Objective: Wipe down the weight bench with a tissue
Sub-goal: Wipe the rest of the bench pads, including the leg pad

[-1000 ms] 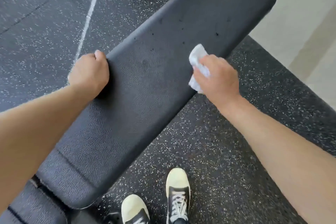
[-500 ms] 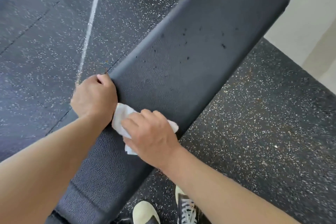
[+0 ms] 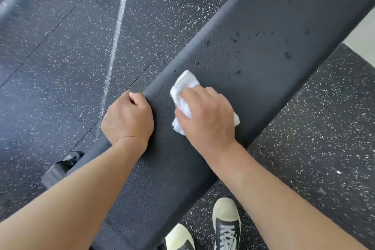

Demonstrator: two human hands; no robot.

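The weight bench (image 3: 269, 26) is a long dark textured pad running diagonally from bottom left to top right. Small dark specks dot its upper half. My right hand (image 3: 205, 115) presses a crumpled white tissue (image 3: 183, 87) flat on the middle of the pad; part of the tissue is hidden under my palm. My left hand (image 3: 127, 117) is curled over the pad's left edge, close beside the right hand, with nothing else in it.
Black speckled rubber floor (image 3: 60, 46) surrounds the bench, with a white painted line (image 3: 115, 36) on the left. A bench foot (image 3: 60, 166) shows at lower left. My two shoes (image 3: 226, 223) stand below the pad. Pale flooring lies at the far right.
My right hand swept the tissue from the pad's right edge down to my left hand, then back up toward the middle. My left hand kept its grip on the left edge.
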